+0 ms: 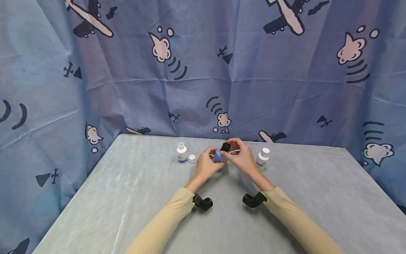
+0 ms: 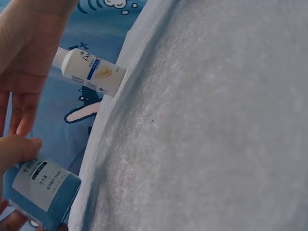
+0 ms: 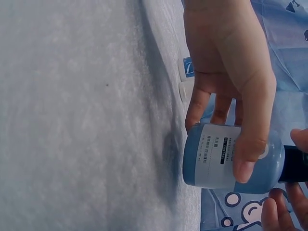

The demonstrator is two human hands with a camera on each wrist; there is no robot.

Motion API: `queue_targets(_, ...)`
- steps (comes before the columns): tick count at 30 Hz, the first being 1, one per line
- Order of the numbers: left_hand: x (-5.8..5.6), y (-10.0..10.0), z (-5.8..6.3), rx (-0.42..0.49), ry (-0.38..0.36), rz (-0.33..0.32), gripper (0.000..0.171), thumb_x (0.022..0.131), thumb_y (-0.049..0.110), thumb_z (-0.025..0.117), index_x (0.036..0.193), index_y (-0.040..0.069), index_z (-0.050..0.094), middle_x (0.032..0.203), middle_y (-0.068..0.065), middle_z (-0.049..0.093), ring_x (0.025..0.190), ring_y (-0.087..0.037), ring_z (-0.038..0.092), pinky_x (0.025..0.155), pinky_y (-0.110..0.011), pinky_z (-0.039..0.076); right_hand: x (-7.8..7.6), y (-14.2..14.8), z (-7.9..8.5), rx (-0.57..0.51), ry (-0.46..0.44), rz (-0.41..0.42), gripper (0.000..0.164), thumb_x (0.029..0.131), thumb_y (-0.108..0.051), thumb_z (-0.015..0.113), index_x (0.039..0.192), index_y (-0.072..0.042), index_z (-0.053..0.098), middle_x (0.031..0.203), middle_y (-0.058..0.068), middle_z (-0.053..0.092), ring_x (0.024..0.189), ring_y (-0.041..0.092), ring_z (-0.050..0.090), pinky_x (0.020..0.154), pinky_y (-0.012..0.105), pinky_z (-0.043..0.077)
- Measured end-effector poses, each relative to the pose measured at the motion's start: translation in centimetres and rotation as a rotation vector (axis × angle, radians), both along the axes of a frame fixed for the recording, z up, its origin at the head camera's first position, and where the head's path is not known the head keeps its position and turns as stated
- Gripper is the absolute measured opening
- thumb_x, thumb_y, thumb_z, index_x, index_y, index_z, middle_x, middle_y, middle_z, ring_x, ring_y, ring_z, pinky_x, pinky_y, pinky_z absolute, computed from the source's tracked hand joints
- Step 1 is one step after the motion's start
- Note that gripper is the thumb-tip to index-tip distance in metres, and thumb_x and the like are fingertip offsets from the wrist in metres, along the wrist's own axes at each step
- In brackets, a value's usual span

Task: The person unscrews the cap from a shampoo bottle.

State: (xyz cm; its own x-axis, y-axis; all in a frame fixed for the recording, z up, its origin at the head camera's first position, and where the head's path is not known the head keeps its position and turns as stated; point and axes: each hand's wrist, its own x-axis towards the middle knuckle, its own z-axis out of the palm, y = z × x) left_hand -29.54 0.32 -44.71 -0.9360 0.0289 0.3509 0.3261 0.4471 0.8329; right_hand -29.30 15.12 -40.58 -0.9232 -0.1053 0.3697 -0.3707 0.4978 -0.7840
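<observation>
My left hand (image 1: pixel 205 164) grips a small blue bottle (image 1: pixel 219 157) by its body, which leans to the right above the table. The thumb lies across its white label in the right wrist view. At the bottle's black cap (image 1: pixel 225 146) is my right hand (image 1: pixel 242 157), thumb and fingers pinching it. The cap still sits on the bottle's neck. In the head view an uncapped white bottle (image 1: pixel 182 155) stands left of my hands, with a loose white cap (image 1: pixel 192 158) beside it. Right of my right hand stands a capped white bottle (image 1: pixel 262 158).
A pale cloth covers the table (image 1: pixel 133 197). Beyond its far edge hangs a blue curtain (image 1: pixel 196 63) printed with planes and clouds. Each wrist wears a black camera band (image 1: pixel 203 202).
</observation>
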Motion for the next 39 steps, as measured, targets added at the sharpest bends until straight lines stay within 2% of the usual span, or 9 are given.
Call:
queue_targets(4,0.09,-0.17,-0.05,-0.005,0.002,-0.002,0.052,0.066,0.024,0.086,0.111,0.008,0.066,0.099,-0.009,0.072,0.085,-0.019,0.065,0.074,-0.024,0.050,-0.06,-0.04,-0.19,-0.013,-0.011,-0.002,0.046,0.080,-0.019,0.078,0.118,-0.004,0.058,0.104,0.018,0.065,0.090,0.030,0.066,0.083,0.042,0.054)
queue_targets(11,0.20,-0.52,-0.01,-0.036,0.015,0.008,0.052,0.065,0.027,0.086,0.111,0.010,0.068,0.095,-0.007,0.072,0.080,-0.016,0.065,0.068,-0.021,0.049,-0.04,-0.06,-0.28,-0.020,-0.057,-0.024,0.045,0.081,-0.020,0.077,0.119,-0.006,0.058,0.108,0.017,0.065,0.092,0.029,0.066,0.081,0.036,0.053)
queue_targets(16,0.21,-0.70,-0.07,-0.054,0.039,-0.004,0.052,0.064,0.025,0.086,0.110,0.010,0.067,0.094,-0.007,0.073,0.082,-0.017,0.066,0.070,-0.022,0.049,0.01,-0.02,-0.25,-0.014,-0.092,-0.041,0.045,0.081,-0.023,0.077,0.120,-0.007,0.059,0.110,0.016,0.064,0.095,0.028,0.064,0.078,0.032,0.050)
queue_targets(22,0.45,-0.80,-0.24,-0.029,0.028,-0.006,0.053,0.064,0.022,0.087,0.111,0.011,0.065,0.096,-0.007,0.072,0.087,-0.019,0.067,0.072,-0.024,0.049,0.19,-0.01,-0.24,-0.009,-0.127,-0.055,0.045,0.082,-0.025,0.077,0.120,-0.008,0.061,0.112,0.016,0.064,0.097,0.028,0.063,0.076,0.030,0.049)
queue_targets(29,0.66,-0.86,-0.26,-0.029,0.040,0.012,0.051,0.064,0.022,0.088,0.110,0.013,0.067,0.098,-0.006,0.072,0.086,-0.018,0.066,0.071,-0.023,0.049,0.19,0.03,-0.36,-0.059,-0.184,-0.075,0.046,0.082,-0.025,0.076,0.122,-0.008,0.063,0.117,0.016,0.063,0.097,0.028,0.062,0.077,0.028,0.049)
queue_targets(33,0.65,-0.79,-0.08,-0.034,0.061,0.018,0.051,0.064,0.023,0.088,0.110,0.013,0.068,0.098,-0.006,0.072,0.086,-0.018,0.066,0.069,-0.023,0.049,0.00,0.05,-0.17,-0.080,-0.187,-0.083,0.043,0.080,-0.024,0.077,0.118,-0.007,0.065,0.113,0.015,0.066,0.094,0.027,0.063,0.076,0.027,0.048)
queue_targets(39,0.69,-0.69,0.15,-0.049,0.086,0.020,0.051,0.063,0.022,0.087,0.109,0.012,0.068,0.095,-0.006,0.073,0.083,-0.018,0.067,0.067,-0.022,0.048,-0.20,0.13,0.04,-0.087,-0.176,-0.086,0.040,0.078,-0.023,0.080,0.113,-0.006,0.068,0.103,0.015,0.069,0.084,0.016,0.063,0.075,0.023,0.050)
